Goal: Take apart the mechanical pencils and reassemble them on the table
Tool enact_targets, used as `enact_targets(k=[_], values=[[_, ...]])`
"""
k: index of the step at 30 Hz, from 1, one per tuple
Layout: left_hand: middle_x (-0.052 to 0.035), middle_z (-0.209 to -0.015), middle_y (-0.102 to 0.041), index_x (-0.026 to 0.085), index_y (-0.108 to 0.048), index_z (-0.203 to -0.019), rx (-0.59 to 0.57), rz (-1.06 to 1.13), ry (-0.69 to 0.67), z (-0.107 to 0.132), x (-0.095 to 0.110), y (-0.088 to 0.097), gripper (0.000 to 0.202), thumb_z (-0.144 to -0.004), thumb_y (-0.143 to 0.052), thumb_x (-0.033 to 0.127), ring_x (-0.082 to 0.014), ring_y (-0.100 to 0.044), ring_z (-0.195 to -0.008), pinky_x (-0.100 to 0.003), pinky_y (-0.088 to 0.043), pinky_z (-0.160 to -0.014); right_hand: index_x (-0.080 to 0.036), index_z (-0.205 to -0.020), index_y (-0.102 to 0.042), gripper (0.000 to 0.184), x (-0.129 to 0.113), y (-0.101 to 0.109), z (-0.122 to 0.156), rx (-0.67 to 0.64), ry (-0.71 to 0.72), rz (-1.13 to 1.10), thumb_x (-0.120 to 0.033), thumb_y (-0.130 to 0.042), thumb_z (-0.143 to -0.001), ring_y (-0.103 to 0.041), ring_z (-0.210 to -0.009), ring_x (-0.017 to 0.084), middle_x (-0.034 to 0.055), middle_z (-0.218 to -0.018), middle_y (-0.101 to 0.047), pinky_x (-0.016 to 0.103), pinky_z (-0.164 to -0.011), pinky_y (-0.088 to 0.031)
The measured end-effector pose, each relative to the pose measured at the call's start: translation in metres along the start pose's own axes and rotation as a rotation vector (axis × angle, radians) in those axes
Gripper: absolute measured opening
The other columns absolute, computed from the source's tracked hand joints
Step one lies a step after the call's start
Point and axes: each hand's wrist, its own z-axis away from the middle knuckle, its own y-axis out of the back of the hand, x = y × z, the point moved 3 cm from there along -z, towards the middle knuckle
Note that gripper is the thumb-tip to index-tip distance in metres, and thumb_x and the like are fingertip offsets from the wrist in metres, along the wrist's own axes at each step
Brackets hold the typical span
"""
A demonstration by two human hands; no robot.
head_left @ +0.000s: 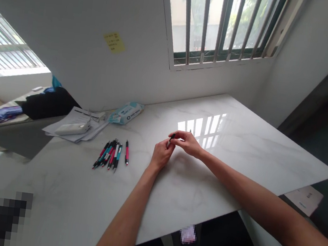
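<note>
Over the marble-patterned white table (202, 175), my left hand (161, 154) is closed around a pen (170, 140) with a white barrel and a black upper part. My right hand (189, 144) meets it from the right, its thumb and fingers pinched at the pen's black end. Behind the right hand's knuckles a small dark tip pokes up; I cannot make out what it belongs to. Left of my hands lies a loose pile of pens (108, 154) in red, teal, white and black. One red pen (127, 153) lies apart, just right of the pile.
A blue and white wipes packet (126, 112) rests near the wall, beside stacked papers (74, 122) with a white case (73, 128) on top. A yellow note (114, 42) sticks to the wall. A barred window (223, 26) is ahead. Pinkish boxes (304, 199) sit below the table's right edge.
</note>
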Motion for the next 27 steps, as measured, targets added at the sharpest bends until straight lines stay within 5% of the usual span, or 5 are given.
enact_targets(k=[5,11,17,24,27], values=[[0.0025,-0.062,-0.051,0.016,-0.073,-0.088,-0.023,-0.015,0.008,0.0019,0.0013,-0.0014,0.04,-0.097,-0.052,0.048,-0.0133,-0.042,-0.06,-0.027,-0.03,-0.061,-0.019,-0.115,-0.072,0.046,-0.0006,0.0008,0.0019,0.055,-0.031,-0.038,-0.04,-0.086,-0.077,-0.071,-0.087,0.02,0.0045,-0.091,-0.075,0.036,-0.085,-0.056],[0.0034,-0.058,-0.045,0.017,-0.068,-0.081,-0.008,0.007,0.047,0.004,0.0014,-0.0025,0.039,-0.098,-0.05,0.047,-0.0132,-0.039,-0.057,-0.028,-0.03,-0.06,-0.022,-0.127,-0.068,0.056,-0.0033,0.0002,0.0038,-0.014,-0.079,-0.186,-0.033,-0.086,-0.076,-0.074,-0.094,0.021,0.0073,-0.106,-0.078,0.039,-0.09,-0.059],[0.0042,-0.06,-0.042,0.018,-0.065,-0.078,-0.009,0.027,0.029,0.0055,0.0019,-0.0032,0.036,-0.097,-0.052,0.046,-0.0131,-0.037,-0.06,-0.028,-0.028,-0.06,-0.02,-0.116,-0.072,0.044,-0.0002,0.0037,0.0026,0.055,-0.034,-0.01,-0.034,-0.086,-0.076,-0.071,-0.086,0.019,0.0026,-0.088,-0.073,0.034,-0.082,-0.058],[0.0039,-0.059,-0.043,0.018,-0.064,-0.079,0.003,0.069,0.047,0.0047,0.0024,-0.0025,0.04,-0.097,-0.054,0.051,-0.0132,-0.036,-0.058,-0.028,-0.027,-0.059,-0.021,-0.122,-0.07,0.049,-0.004,-0.0007,0.0039,0.027,-0.036,-0.088,-0.027,-0.083,-0.075,-0.071,-0.099,0.021,0.0063,-0.107,-0.075,0.038,-0.09,-0.058],[0.0037,-0.06,-0.043,0.018,-0.065,-0.078,-0.005,0.064,0.035,0.0055,0.0034,-0.0025,0.04,-0.096,-0.054,0.051,-0.0133,-0.036,-0.059,-0.028,-0.027,-0.059,-0.021,-0.116,-0.072,0.045,-0.0037,0.0005,0.0045,0.069,-0.029,-0.013,-0.028,-0.085,-0.073,-0.071,-0.093,0.021,0.0043,-0.097,-0.074,0.037,-0.087,-0.059]])
